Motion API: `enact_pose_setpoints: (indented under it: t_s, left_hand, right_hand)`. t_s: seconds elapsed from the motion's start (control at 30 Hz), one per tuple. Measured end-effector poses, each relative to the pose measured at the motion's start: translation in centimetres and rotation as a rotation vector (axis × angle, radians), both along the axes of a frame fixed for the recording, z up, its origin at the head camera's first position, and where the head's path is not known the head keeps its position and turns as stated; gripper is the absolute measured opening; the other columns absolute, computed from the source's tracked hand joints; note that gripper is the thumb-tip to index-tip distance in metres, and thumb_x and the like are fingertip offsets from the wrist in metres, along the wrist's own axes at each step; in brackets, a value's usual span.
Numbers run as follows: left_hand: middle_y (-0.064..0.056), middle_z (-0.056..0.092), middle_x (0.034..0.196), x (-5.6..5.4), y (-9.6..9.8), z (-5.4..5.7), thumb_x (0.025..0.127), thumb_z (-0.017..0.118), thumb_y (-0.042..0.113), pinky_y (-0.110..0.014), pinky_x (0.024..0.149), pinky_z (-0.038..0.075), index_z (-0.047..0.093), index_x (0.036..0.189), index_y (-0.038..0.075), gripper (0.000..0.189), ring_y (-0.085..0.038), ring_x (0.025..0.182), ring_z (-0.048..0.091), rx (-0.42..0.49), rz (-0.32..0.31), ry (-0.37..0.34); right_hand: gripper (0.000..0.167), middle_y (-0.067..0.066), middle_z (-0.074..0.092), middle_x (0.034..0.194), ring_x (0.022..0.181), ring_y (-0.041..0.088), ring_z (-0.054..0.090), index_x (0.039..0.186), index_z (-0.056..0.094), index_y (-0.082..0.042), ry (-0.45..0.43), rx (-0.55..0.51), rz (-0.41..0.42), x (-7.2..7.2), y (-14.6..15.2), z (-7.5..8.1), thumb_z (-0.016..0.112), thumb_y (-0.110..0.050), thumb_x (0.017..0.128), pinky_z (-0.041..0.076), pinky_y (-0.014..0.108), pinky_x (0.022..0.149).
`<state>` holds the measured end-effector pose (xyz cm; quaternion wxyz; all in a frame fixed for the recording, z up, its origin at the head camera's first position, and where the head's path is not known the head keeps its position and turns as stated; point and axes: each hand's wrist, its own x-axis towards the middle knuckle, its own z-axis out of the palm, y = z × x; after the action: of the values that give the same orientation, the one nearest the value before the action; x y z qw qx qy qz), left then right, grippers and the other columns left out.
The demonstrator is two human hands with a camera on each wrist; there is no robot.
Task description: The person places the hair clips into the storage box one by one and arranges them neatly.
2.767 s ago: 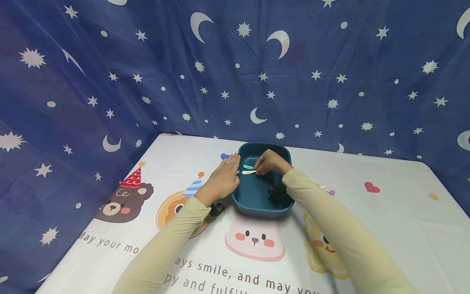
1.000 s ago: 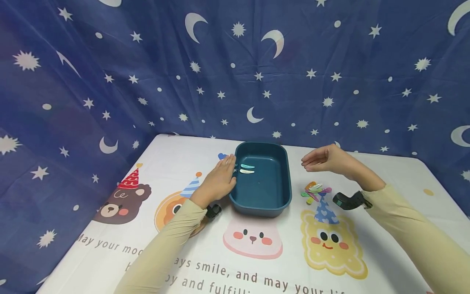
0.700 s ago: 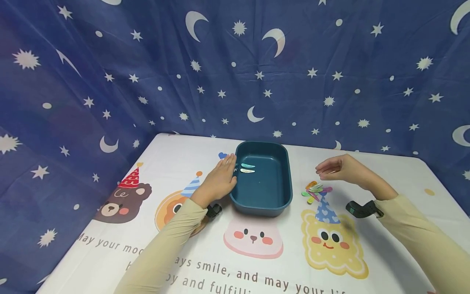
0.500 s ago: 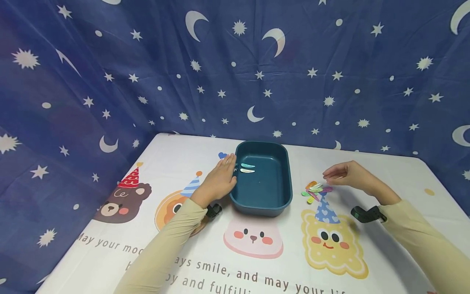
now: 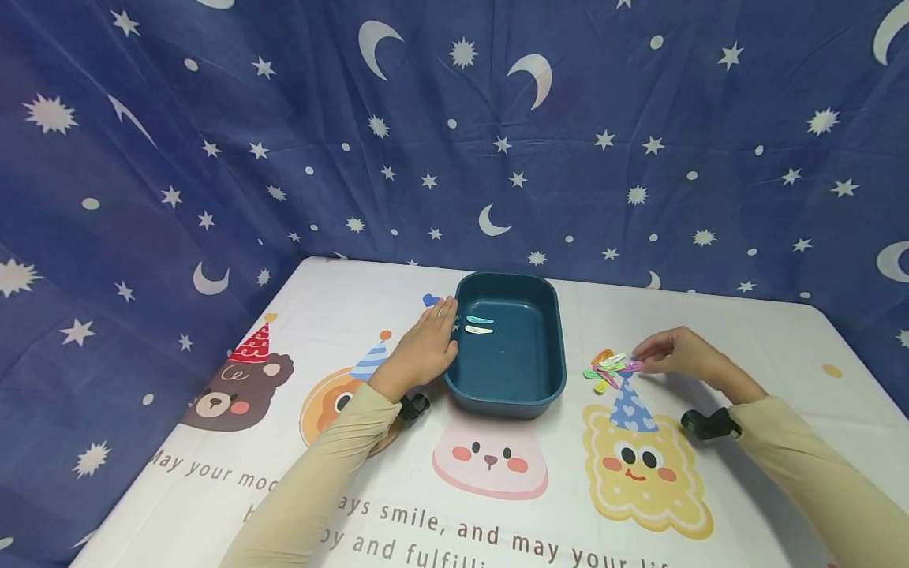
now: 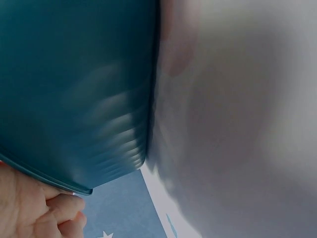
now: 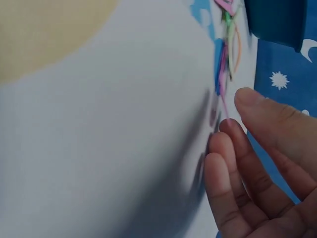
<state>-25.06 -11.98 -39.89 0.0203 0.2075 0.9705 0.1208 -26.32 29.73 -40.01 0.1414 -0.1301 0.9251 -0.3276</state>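
Note:
A dark teal rectangular tub (image 5: 505, 410) sits on the table. My left hand (image 5: 424, 345) rests along its left wall, fingers straight; in the left wrist view the fingers (image 6: 37, 210) are at the rim. Inside, near the left wall, lie a light blue snap hair clip (image 5: 479, 319) and a whitish one (image 5: 479, 330), side by side. Right of the tub is a small pile of colourful hair clips (image 5: 607, 363). My right hand (image 5: 685, 356) is at the pile's right end; in the right wrist view a pink hair clip (image 7: 224, 99) reaches the index fingertip, with the thumb apart.
A white tablecloth (image 5: 383, 505) with printed cartoon figures and words covers the table. Behind it hangs a dark blue curtain (image 5: 426, 213) with moons and stars. A black wrist camera (image 5: 710, 424) is strapped on the right wrist, another (image 5: 414, 407) on the left.
My right hand left the tub, where it was at the two clips, moved right, then came down to the pile's right end. My left hand stayed at the tub's wall.

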Motion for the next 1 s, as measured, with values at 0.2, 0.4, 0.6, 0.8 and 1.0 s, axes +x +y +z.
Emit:
enact_pose_setpoints:
  t_s: [0.2, 0.4, 0.6, 0.8, 1.0]
  left_hand:
    - [-0.013, 0.01, 0.159, 0.0, 0.0, 0.0, 0.098, 0.036, 0.023, -0.035, 0.122, 0.006, 0.009, 0.15, -0.001, 0.063, -0.023, 0.148, 0.005, -0.002, -0.003, 0.001]
    - [-0.013, 0.01, 0.159, 0.1, 0.0, 0.2, 0.098, 0.037, 0.022, -0.035, 0.122, 0.007, 0.009, 0.15, -0.001, 0.063, -0.025, 0.148, 0.007, -0.007, -0.003, 0.001]
    - [-0.013, 0.01, 0.159, 0.1, 0.0, 0.2, 0.098, 0.036, 0.023, -0.036, 0.122, 0.007, 0.009, 0.15, -0.001, 0.063, -0.023, 0.148, 0.004, -0.007, -0.002, -0.004]
    - [-0.013, 0.01, 0.159, 0.0, 0.0, 0.1, 0.097, 0.037, 0.022, -0.036, 0.122, 0.007, 0.009, 0.15, -0.001, 0.064, -0.023, 0.148, 0.004, -0.002, -0.004, 0.0]
    - [-0.014, 0.01, 0.159, 0.0, 0.0, 0.1, 0.097, 0.037, 0.022, -0.036, 0.122, 0.007, 0.009, 0.15, -0.001, 0.064, -0.025, 0.148, 0.006, -0.003, -0.009, -0.001]
  right_hand:
    - [0.027, 0.012, 0.072, 0.081, 0.063, 0.0, 0.054, 0.097, 0.07, 0.009, 0.024, -0.002, 0.011, 0.1, -0.1, -0.4, 0.075, -0.004, 0.074, 0.046, 0.017, 0.057]
    - [0.023, 0.01, 0.072, 0.079, 0.063, 0.002, 0.052, 0.094, 0.071, 0.007, 0.05, 0.034, -0.008, 0.5, 0.2, -0.5, 0.075, -0.004, 0.074, 0.045, 0.017, 0.057]
    - [0.023, 0.007, 0.071, 0.078, 0.063, 0.002, 0.054, 0.093, 0.071, 0.006, 0.047, 0.064, -0.047, 0.9, 1.3, -0.8, 0.076, -0.006, 0.073, 0.046, 0.018, 0.058]
    - [0.029, 0.005, 0.072, 0.078, 0.064, 0.005, 0.058, 0.095, 0.071, 0.005, -0.032, 0.071, -0.054, 1.3, 2.1, -0.7, 0.078, -0.01, 0.072, 0.048, 0.018, 0.06]
    - [0.03, 0.01, 0.073, 0.083, 0.066, 0.004, 0.061, 0.096, 0.07, 0.006, -0.067, 0.038, -0.001, 1.8, 1.9, -0.4, 0.077, -0.011, 0.073, 0.05, 0.019, 0.061]
